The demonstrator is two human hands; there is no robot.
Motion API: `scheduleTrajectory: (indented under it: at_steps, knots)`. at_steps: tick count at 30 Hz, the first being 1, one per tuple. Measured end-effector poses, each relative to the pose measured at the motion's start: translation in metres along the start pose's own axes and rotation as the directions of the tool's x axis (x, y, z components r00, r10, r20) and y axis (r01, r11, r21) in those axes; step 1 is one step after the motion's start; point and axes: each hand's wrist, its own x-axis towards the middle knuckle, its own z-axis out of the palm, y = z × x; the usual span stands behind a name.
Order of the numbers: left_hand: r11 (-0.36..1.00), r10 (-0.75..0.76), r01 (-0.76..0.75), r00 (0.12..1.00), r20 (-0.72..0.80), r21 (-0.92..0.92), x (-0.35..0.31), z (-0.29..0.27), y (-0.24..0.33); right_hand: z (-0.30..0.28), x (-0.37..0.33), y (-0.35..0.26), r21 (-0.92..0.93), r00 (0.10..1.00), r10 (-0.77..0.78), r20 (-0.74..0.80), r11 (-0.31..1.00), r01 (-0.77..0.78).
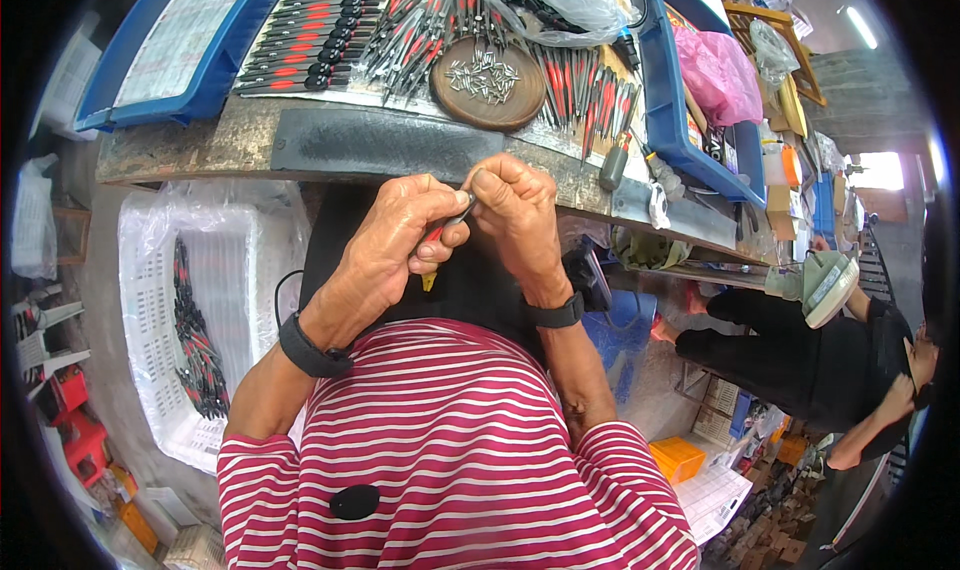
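Close to my body, in front of the bench edge, my left hand [392, 232] is closed around a slim red-and-black handle piece [434, 235]. A yellow tip pokes out below those fingers. My right hand [516, 208] is pinched against the piece's upper end, beside the left thumb. Whatever sits between the right fingertips is too small and covered to make out. Just beyond the hands, a round brown wooden dish [447, 98] holds a heap of short silver metal pins [484, 78]. Similar red-and-black pieces [415, 35] lie in bunches and rows around the dish.
Blue trays [180, 105] [662, 120] stand at both ends of the bench [230, 135]. A screwdriver-like handle [614, 165] lies near the right edge. At lower left, a white plastic crate [140, 300] contains more finished-looking black pieces [195, 340]. Another person [790, 345] is at the right.
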Motion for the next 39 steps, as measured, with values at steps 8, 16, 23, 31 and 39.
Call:
scheduleTrajectory:
  at_steps: [8,16,23,31,39]
  knots:
    - [1.000,0.003,-0.003,0.999,0.043,0.006,-0.001,-0.003,0.001,0.002,-0.002,0.006,0.044,0.999,-0.050,-0.008,0.998,0.050]
    - [0.999,0.034,-0.031,0.997,0.064,-0.032,0.000,-0.001,-0.001,-0.003,-0.003,0.002,0.078,0.999,-0.033,0.022,0.996,0.031]
    - [0.992,0.093,-0.096,0.995,0.040,0.077,0.001,0.004,-0.002,-0.003,-0.003,0.000,0.001,0.997,-0.080,0.022,0.997,0.080]
    - [0.991,0.079,-0.080,0.997,0.012,0.104,-0.001,0.007,-0.005,0.001,-0.010,0.000,0.039,1.000,-0.007,-0.018,0.999,0.008]
    - [0.999,-0.025,0.024,0.999,0.026,0.026,-0.002,0.005,-0.007,-0.003,-0.007,0.000,0.069,0.999,0.028,0.014,0.997,-0.029]
